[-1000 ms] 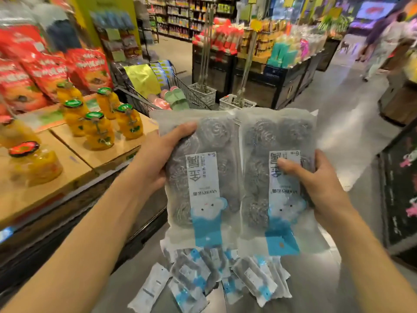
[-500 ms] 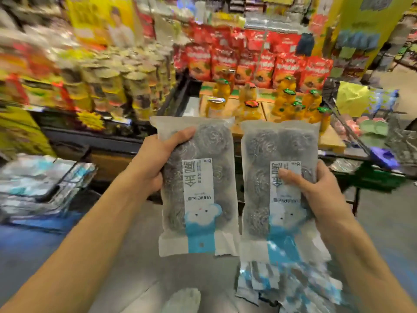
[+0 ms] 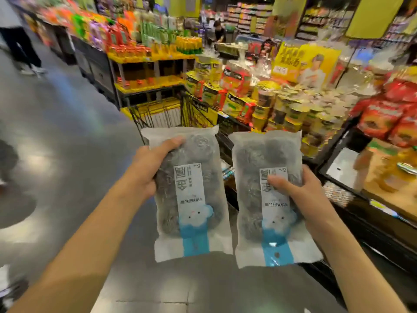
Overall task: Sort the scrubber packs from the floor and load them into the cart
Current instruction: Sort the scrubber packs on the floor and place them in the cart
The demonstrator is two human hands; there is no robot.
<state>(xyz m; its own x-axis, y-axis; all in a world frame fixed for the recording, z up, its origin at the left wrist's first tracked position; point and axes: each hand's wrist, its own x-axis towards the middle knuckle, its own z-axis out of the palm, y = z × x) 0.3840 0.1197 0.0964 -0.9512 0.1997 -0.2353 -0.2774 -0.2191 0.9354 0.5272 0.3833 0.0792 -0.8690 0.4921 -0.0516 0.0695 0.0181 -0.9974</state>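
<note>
Two scrubber packs are clamped upright side by side, left pack in left hand's grip, right pack in right hand's.

Two scrubber packs upright, apart; cart probably behind.

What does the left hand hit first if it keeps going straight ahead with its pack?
Probably the black wire cart right beyond the left hand and its scrubber pack. Depth is unclear, so the gap cannot be judged.

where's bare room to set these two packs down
Bare grey floor lies left of the wire cart and below both scrubber packs. The display shelves on the right are packed, and both hands are full.
</note>
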